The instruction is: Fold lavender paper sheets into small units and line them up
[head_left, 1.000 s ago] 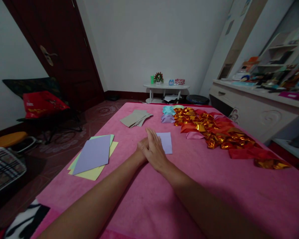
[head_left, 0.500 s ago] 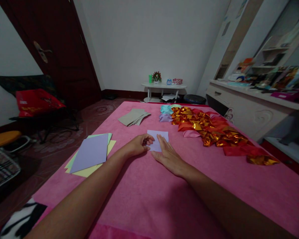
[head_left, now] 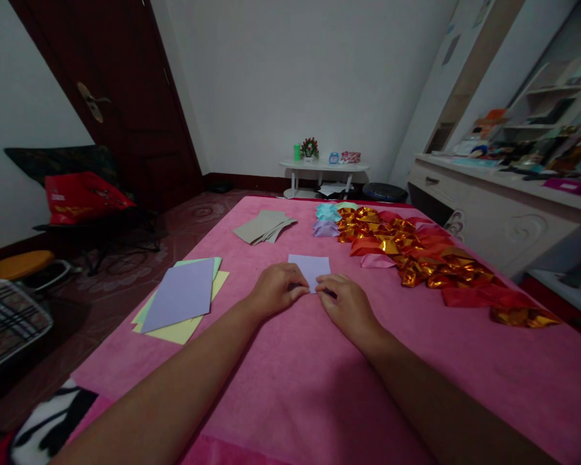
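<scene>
A small lilac paper (head_left: 311,267) lies flat on the pink cloth (head_left: 281,381) in the middle of the table. My left hand (head_left: 274,290) has its fingers curled and pinches the paper's near left edge. My right hand (head_left: 346,305) is curled too, its fingertips pinching the near right edge. The two hands almost meet at the paper's near side. The near strip of the paper is hidden under my fingers.
A stack of lilac, green and yellow sheets (head_left: 181,298) lies to the left. Grey sheets (head_left: 264,227) sit farther back. Folded lilac and blue paper pieces (head_left: 326,221) and a pile of red and gold foil shapes (head_left: 416,255) stretch along the right. A cabinet (head_left: 498,219) stands beyond the right edge.
A second ago my hands were pressed together over the paper. They parted, the right one lay flat on the sheet, and now both have curled and pinch its near edge.
</scene>
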`<state>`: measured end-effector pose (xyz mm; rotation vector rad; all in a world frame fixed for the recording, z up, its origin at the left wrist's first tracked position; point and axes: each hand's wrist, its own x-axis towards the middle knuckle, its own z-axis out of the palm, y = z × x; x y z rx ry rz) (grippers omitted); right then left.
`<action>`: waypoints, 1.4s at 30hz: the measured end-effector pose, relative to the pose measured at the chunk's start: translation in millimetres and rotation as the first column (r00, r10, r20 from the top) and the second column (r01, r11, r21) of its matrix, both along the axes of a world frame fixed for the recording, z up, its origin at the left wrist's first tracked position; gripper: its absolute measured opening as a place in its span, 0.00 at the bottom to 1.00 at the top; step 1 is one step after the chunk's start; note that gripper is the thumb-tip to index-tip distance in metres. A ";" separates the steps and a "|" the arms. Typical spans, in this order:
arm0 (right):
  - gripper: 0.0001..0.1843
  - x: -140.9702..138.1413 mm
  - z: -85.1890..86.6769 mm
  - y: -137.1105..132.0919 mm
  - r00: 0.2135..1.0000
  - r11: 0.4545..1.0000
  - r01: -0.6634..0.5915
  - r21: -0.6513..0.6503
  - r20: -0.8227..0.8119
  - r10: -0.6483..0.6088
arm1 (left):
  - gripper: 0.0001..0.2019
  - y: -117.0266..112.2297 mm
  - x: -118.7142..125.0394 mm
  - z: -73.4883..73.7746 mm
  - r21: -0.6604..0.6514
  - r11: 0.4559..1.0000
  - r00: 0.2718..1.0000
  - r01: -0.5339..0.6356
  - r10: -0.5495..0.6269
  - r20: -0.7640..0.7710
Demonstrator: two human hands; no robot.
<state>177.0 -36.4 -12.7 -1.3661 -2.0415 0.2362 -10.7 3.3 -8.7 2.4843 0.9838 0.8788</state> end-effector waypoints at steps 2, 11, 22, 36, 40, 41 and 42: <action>0.11 -0.5 2.1 -0.8 0.998 1.000 0.021 0.022 0.050 -0.022 | 0.10 -2.4 1.2 3.7 0.097 0.995 0.997 0.009 -0.001 -0.076; 0.07 -6.4 8.1 -1.6 0.981 0.996 0.057 0.063 0.179 -0.068 | 0.12 -4.9 8.1 3.6 0.337 0.941 0.965 0.016 0.074 -0.250; 0.05 8.3 6.5 6.7 0.979 0.997 0.025 0.071 0.202 -0.039 | 0.10 -3.6 -2.6 5.0 0.389 0.918 0.941 -0.075 0.194 -0.276; 0.09 17.8 0.1 4.5 0.991 0.961 0.123 0.250 0.021 -0.132 | 0.14 8.1 -12.9 3.4 0.146 0.884 0.896 -0.443 0.437 0.077; 0.10 10.0 1.8 1.2 0.992 0.929 0.097 0.358 0.037 -0.118 | 0.24 -0.8 5.9 4.6 -0.304 0.910 0.894 -0.282 0.364 0.260; 0.10 7.5 2.6 -0.1 0.992 0.924 0.073 0.375 0.065 -0.105 | 0.25 -3.4 12.0 4.8 -0.407 0.894 0.885 -0.186 0.333 0.326; 0.10 5.0 3.5 -1.5 0.991 0.921 0.044 0.387 0.099 -0.089 | 0.26 -5.5 17.9 4.5 -0.495 0.864 0.865 -0.094 0.317 0.389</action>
